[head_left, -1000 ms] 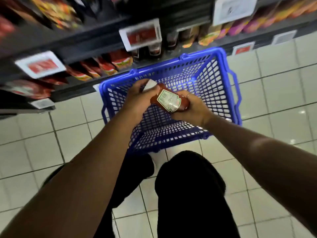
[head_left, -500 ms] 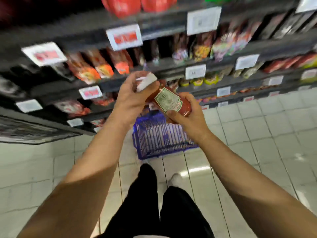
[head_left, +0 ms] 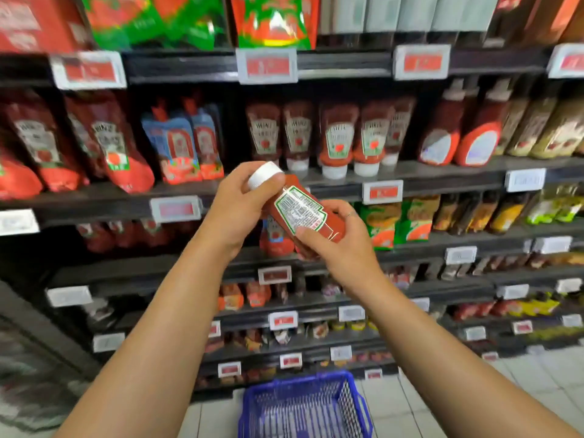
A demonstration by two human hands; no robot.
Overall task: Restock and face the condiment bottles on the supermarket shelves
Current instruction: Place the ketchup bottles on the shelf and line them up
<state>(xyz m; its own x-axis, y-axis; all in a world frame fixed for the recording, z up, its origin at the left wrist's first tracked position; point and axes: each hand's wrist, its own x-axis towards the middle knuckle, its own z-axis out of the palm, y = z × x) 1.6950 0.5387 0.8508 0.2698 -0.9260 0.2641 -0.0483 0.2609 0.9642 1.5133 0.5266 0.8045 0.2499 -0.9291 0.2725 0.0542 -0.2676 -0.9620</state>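
Supermarket aisle: stocked sauce shelves [head_left: 410, 175], price tags [head_left: 268, 65], blue shopping basket [head_left: 305, 406].

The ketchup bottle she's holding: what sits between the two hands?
In the head view, the bottle's label fills that stretch. The left hand grips the white cap end and the right hand holds the base of the ketchup bottle.

Ketchup bottle [head_left: 303, 213]: red body, white cap [head_left: 264, 174], white back label edged in green with dark print and a barcode.
Shelved upside-down ketchup bottles [head_left: 338, 137]: red, white caps, white labels with green trim and a red tomato.
Pouches [head_left: 183, 143]: blue and red.
Upper bags [head_left: 275, 20]: green with red.
Shelving [head_left: 442, 172]: black.
Price tags [head_left: 268, 65]: white frames, red panels.
Basket [head_left: 303, 406]: blue mesh.
Floor tiles [head_left: 537, 380]: white.
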